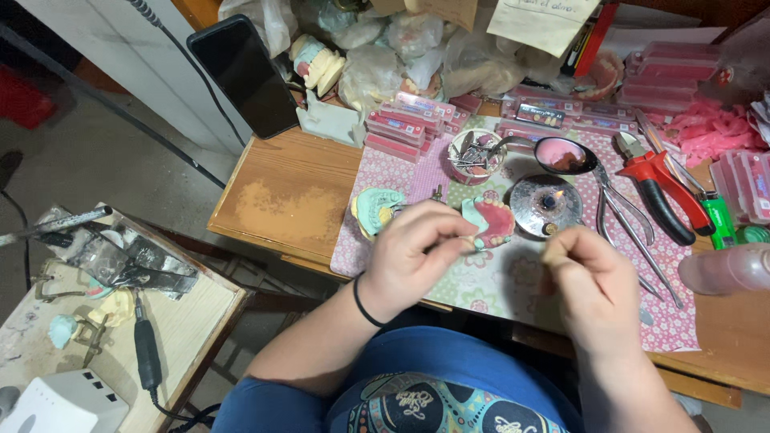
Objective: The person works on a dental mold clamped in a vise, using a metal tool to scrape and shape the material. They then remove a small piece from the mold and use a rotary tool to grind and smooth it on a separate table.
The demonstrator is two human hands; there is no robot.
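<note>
The wooden desk (289, 192) fills the upper right of the view, its near-left corner bare, so the work gathers further right on a flowered pink mat (513, 281) that spreads to the near edge and likely shields the wood from wax and grit. Along the far edge lie crumpled plastic bags (377, 64) of casts and stacked pink tooth-card boxes (413, 120), pushed back out of the way yet within reach. A dark phone (245, 76) leans at the far-left corner, tilted toward the person. Toward the right edge rest red-handled pliers (662, 188) and slim metal pliers (626, 216), handles pointing to the near edge, ready for the right hand. At mid-mat sit a small round tin (473, 156) of metal bits, a spoon (561, 155) with pink wax, and a round metal burner lid (545, 204). A green plaster cast (373, 210) lies just left of the hands.

The left hand (413, 256) hovers over the mat, its fingers curled and pinching the rim of a green cast with pink wax denture (491, 220), holding it tilted up toward the eyes. The right hand (593, 277) is raised beside it, thumb and forefinger pressed together on something small and pale; what it is I cannot tell
</note>
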